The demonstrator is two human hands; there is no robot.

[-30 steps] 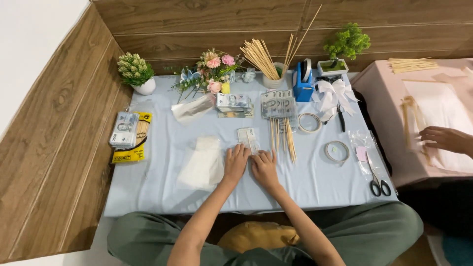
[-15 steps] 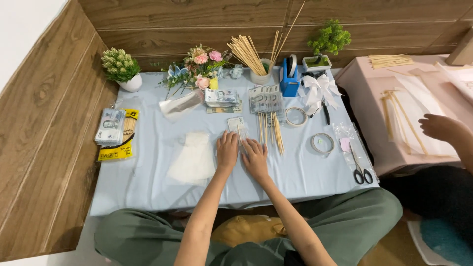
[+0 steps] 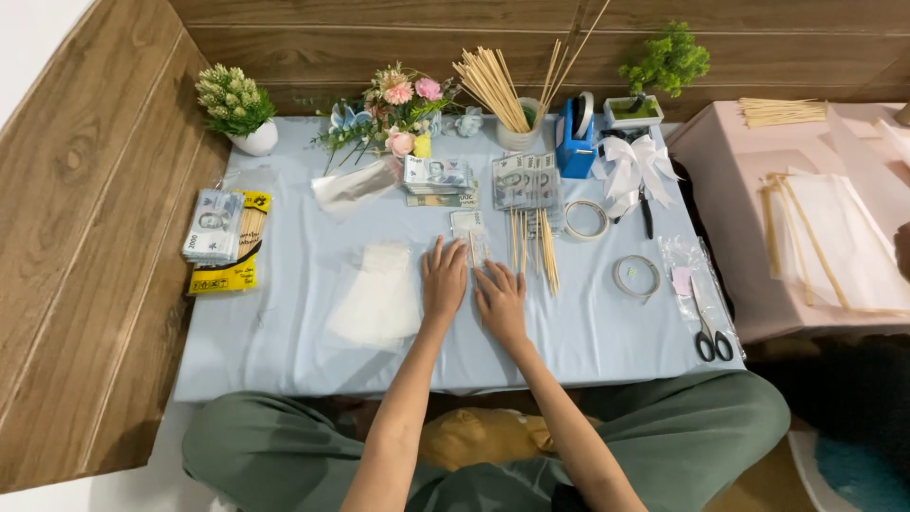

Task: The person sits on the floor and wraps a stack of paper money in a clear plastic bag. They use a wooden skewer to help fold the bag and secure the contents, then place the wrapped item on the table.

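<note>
1. Both hands lie flat, palms down and side by side on the pale blue surface (image 3: 284,341): the left hand (image 3: 444,281) and the right hand (image 3: 500,301) are nearly touching, fingers spread, and grip nothing.

2. A small clear sleeve with a folded banknote (image 3: 469,232) lies just beyond the fingertips, up the surface from the hands. Its long axis runs away from the person. The left hand's fingertips are the nearer; whether they touch its lower edge cannot be told.

3. Just to the right of the sleeve, thin wooden sticks (image 3: 536,251) lie in a loose row, also pointing away from the person, close beside the right hand's fingertips.

4. To the left of the left hand lies a stack of clear plastic bags (image 3: 374,299), near but apart from it.

5. Farther back are a row of sleeved banknotes (image 3: 524,180), a loose pile of banknotes (image 3: 434,175), a flower bouquet (image 3: 393,104) and a cup of sticks (image 3: 507,95).

6. Two rolls of tape (image 3: 636,276) and scissors (image 3: 709,337) lie well off to the right; a bundle of banknotes (image 3: 213,226) rests at the left edge.
</note>
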